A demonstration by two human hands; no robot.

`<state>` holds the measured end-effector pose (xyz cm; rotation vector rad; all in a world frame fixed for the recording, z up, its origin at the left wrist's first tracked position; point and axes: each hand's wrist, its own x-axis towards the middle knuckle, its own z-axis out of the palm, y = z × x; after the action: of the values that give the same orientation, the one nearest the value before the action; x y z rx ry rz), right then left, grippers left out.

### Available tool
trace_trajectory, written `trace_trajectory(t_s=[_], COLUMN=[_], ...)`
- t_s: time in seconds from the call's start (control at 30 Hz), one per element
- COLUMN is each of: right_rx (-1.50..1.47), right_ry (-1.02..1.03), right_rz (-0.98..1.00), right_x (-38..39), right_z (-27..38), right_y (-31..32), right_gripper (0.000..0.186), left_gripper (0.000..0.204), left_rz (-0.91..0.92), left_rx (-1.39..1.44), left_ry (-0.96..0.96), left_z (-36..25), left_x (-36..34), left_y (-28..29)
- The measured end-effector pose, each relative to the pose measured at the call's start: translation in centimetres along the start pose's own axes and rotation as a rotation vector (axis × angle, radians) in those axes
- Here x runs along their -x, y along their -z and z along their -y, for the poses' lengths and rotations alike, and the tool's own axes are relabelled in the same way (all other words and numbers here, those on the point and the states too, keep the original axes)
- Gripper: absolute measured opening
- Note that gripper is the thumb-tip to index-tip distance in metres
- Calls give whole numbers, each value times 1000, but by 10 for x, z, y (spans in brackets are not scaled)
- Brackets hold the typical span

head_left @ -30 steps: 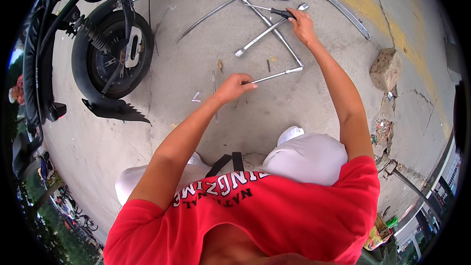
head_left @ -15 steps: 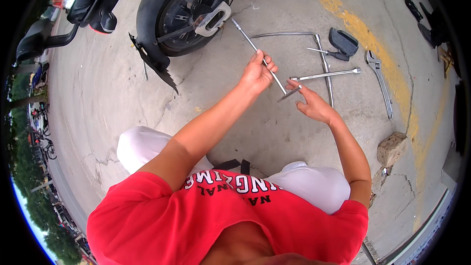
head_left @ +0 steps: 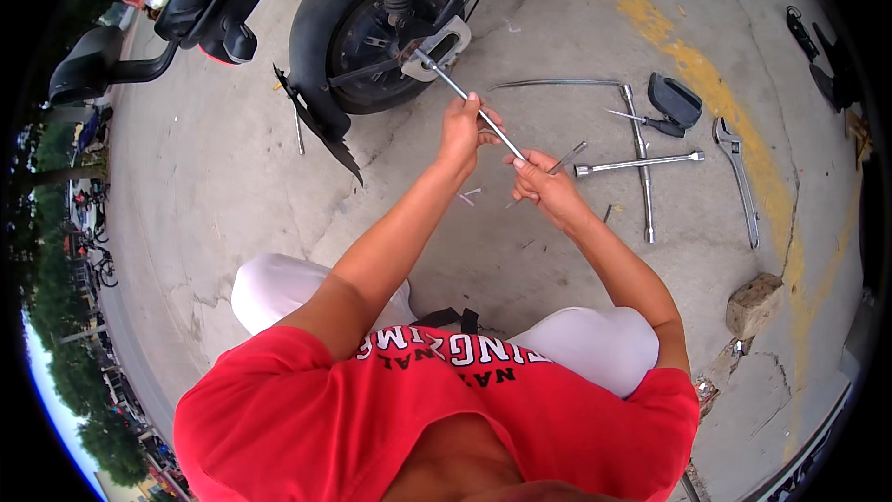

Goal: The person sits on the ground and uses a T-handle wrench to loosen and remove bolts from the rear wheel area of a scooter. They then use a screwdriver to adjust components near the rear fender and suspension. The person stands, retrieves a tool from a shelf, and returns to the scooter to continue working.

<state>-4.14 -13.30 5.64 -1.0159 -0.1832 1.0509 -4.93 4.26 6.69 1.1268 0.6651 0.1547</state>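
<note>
Below and right of the wheel (head_left: 314, 33), the left hand (head_left: 462, 138) had its fingers curled around the shaft of a T-handled wrench (head_left: 449, 81); the right hand (head_left: 548, 188) pinched it where shaft met crossbar, hiding that joint. Its far tip overlapped the wheel's hub area, contact unclear. On the ground (head_left: 446, 246) right of the wheel lay a cross wrench (head_left: 641, 164), a screwdriver (head_left: 663, 125) just beside a dark dish-like piece (head_left: 676, 100), its inside hard to make out, and, farther out, an adjustable wrench (head_left: 739, 177).

2 arms (head_left: 386, 237) extended forward | left grip (head_left: 467, 132) curled, farther out | right grip (head_left: 544, 183) curled, nearer
</note>
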Motion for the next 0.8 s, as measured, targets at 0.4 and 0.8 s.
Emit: trace_trajectory(t_s=[0.4,0.8], right_rx=[-867,-788], right_ry=[-231,-167], right_rz=[254,98], right_x=[-14,2], right_z=[-8,19], right_y=[7,-35], right_gripper=[22,22], left_gripper=[33,64], left_rz=[-53,653], left_rx=[-554,-957], left_ry=[33,314], left_z=[-23,-47], left_x=[-1,38], left_y=[8,-130])
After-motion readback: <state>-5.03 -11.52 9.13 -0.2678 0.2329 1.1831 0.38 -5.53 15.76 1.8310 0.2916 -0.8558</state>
